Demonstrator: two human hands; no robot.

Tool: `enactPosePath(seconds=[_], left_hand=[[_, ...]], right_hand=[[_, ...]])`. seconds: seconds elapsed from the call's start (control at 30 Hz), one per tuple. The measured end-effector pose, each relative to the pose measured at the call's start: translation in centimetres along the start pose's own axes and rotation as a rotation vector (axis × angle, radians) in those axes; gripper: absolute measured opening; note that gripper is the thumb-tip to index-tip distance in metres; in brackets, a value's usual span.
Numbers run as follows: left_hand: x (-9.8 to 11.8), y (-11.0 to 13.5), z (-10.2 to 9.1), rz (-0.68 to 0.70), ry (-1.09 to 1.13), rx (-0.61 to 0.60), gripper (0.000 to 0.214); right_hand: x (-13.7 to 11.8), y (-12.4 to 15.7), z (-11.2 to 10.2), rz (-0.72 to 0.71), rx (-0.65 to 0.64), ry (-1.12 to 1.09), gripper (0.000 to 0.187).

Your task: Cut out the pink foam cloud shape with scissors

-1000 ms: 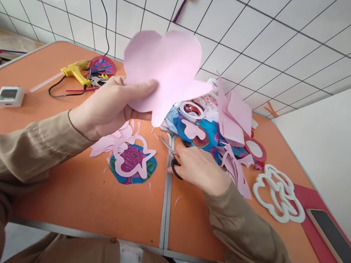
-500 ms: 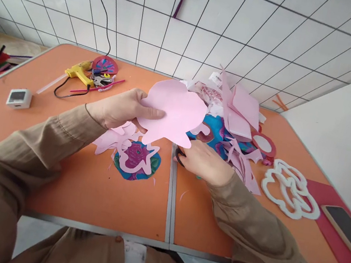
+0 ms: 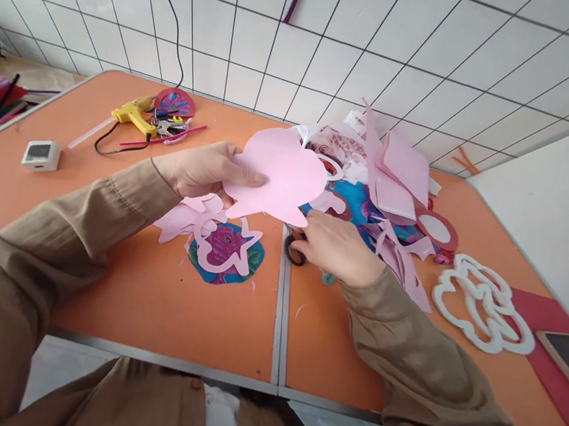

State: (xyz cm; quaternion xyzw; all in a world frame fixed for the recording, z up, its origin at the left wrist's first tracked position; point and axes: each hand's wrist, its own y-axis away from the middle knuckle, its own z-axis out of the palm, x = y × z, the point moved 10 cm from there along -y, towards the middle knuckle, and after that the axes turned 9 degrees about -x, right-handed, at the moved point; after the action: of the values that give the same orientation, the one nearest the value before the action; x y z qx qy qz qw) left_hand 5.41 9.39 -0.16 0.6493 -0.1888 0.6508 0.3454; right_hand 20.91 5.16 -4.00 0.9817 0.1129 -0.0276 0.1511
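Lowered the pink cutout [image 3: 283, 172] from before the tiled wall [image 3: 260, 40] to over the surface [image 3: 178, 319]. Pinching it with the left hand [image 3: 206, 173] in a closed grip; holding scissors [image 3: 295, 252] in the right hand [image 3: 337, 246] with fingers curled round handles. Brings sheet and tool close together.

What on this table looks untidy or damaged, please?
Nothing looks clearly damaged. The untidy part is the loose pink scraps to the right of the right hand, which holds the scissors. They look odd because the strips lie tangled by the blue flowered cloth, not stacked.
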Motion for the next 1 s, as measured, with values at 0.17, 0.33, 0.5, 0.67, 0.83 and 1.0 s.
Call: enactPosePath(seconds=[0.17,0.33,0.5,0.67,0.83,1.0], left_hand=[[0.4,0.9,-0.5,-0.026,-0.080,0.061,0.024],[-0.1,1.5,-0.2,-0.089,-0.117,0.109,0.020],[-1.2,1.6,1.0,-0.129,-0.286,0.084,0.021],[-2.8,2.3,0.9,-0.194,-0.256,0.136,0.022],[-1.3,3.2,-1.5,-0.025,-0.290,0.149,0.048],[-1.3,4.5,-4.0,-0.073,-0.757,0.286,0.028]], right_hand=[[0.2,-0.3,-2.6,-0.125,0.231,-0.485,0.025],[0.4,0.3,-3.1,-0.245,0.252,-1.321,0.055],[-0.9,0.8,-2.6,-0.252,0.240,-1.413,0.036],[-2.0,0.4,-1.9,-0.266,0.226,-1.290,0.022],[-1.9,-0.3,-1.4,-0.280,0.215,-1.282,0.023],[-0.6,-0.8,-1.6,-0.253,0.280,-1.164,0.023]])
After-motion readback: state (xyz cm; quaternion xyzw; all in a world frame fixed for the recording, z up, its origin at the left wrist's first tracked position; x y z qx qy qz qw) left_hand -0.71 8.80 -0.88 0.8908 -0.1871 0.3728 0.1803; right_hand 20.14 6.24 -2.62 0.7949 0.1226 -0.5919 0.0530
